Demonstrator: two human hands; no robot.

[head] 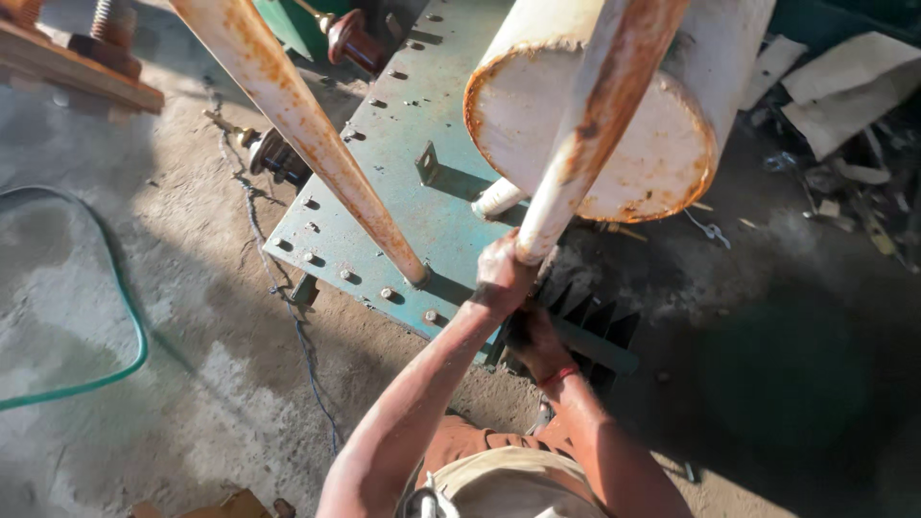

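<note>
My left hand is closed around the lower end of a rusty white pipe, where the pipe meets the edge of a green bolted steel plate. My right hand, with a red band at the wrist, is in deep shadow just below, against the plate's edge and the dark cooling fins. What its fingers hold is hidden. A white, rust-rimmed cylinder hangs over the plate behind the pipe.
A second rusty pipe slants down to the plate's near edge. Brown insulators stick out of the plate. A green hose and a thin wire lie on the concrete. Cardboard scraps sit at the right.
</note>
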